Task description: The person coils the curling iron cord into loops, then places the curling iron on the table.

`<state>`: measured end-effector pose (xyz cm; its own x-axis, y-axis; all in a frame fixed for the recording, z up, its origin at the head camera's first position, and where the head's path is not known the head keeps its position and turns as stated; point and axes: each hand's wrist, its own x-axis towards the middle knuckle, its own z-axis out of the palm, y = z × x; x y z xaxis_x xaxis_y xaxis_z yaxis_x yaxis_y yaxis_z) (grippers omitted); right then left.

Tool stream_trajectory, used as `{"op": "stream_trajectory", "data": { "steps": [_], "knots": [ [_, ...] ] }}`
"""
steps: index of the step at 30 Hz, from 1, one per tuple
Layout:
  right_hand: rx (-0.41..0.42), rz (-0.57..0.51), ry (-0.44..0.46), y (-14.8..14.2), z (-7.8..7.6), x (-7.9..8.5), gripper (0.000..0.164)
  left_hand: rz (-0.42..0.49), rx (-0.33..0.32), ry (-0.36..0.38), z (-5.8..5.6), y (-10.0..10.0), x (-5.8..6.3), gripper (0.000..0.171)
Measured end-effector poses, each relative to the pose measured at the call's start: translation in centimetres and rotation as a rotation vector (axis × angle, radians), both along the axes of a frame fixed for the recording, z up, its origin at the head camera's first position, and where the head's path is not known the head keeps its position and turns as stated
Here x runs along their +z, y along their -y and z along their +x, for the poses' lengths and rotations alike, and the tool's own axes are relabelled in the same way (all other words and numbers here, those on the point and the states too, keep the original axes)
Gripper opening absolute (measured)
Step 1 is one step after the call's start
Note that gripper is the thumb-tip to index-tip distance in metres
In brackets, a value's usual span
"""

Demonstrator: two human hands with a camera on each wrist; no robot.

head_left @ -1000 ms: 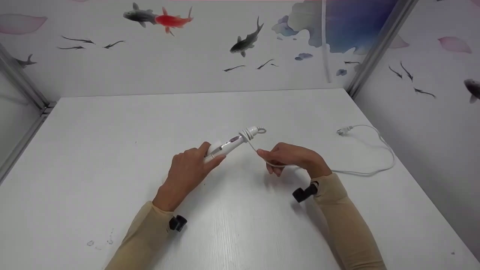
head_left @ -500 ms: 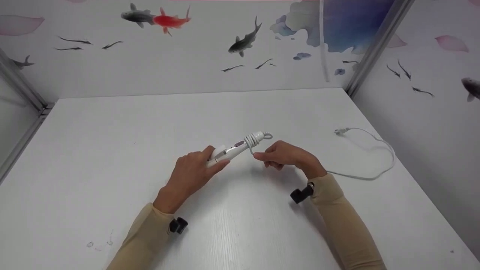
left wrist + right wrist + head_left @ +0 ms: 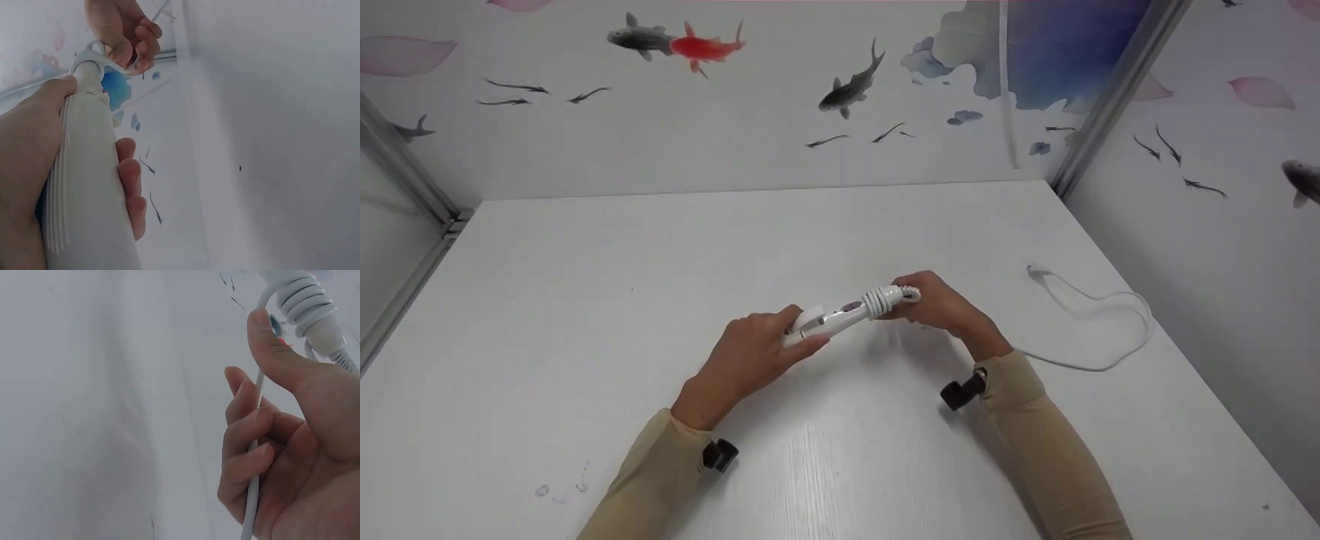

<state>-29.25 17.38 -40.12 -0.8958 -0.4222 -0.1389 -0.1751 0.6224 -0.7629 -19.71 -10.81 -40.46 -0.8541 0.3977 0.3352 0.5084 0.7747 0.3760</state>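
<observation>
My left hand (image 3: 750,349) grips a white hair iron (image 3: 844,321), tilted up to the right over the table. A purple control area shows on its handle. Several turns of white cord (image 3: 877,302) are wound round the handle's end, close together in the right wrist view. My right hand (image 3: 936,304) is partly behind that end. In the right wrist view the cord's loose run (image 3: 252,495) passes through its curled fingers (image 3: 244,433) and under the thumb. The left wrist view shows the iron's broad body (image 3: 93,185) between left thumb and fingers.
The rest of the cord (image 3: 1099,369) loops across the right side of the white table (image 3: 585,300), its plug (image 3: 1035,268) toward the back. Walls printed with fish stand behind and to the right. A black wrist camera (image 3: 960,391) sits on each sleeve.
More cord turns now lie round the handle. My right hand has gone from in front of the iron to behind its end. The iron has come slightly nearer and right; the plug has shifted.
</observation>
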Motion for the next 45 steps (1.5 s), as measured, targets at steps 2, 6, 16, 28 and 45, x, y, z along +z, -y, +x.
{"op": "stream_trajectory", "data": {
  "steps": [2, 6, 16, 28, 45],
  "knots": [
    [0.037, -0.026, -0.054, 0.0, -0.1, 0.0, 0.020, 0.009, -0.009, 0.021, 0.1, 0.0, 0.1, 0.038],
    [0.074, -0.049, -0.094, -0.1, -0.3, -0.4, 0.023, 0.012, -0.030, 0.057, 0.2, -0.2, 0.4, 0.039],
    [0.014, -0.050, -0.019, -0.2, -0.5, -0.9, 0.016, -0.056, -0.087, 0.123, 0.5, -0.3, 0.3, 0.039],
    [-0.004, -0.083, -0.128, 0.1, 0.2, 0.5, 0.015, -0.046, -0.090, 0.229, 0.4, -0.5, 0.0, 0.039],
    [-0.023, -0.154, -0.151, 1.5, 1.8, 2.3, 0.015, -0.065, 0.098, 0.230, 0.2, -1.0, -0.3, 0.039]
  ]
}}
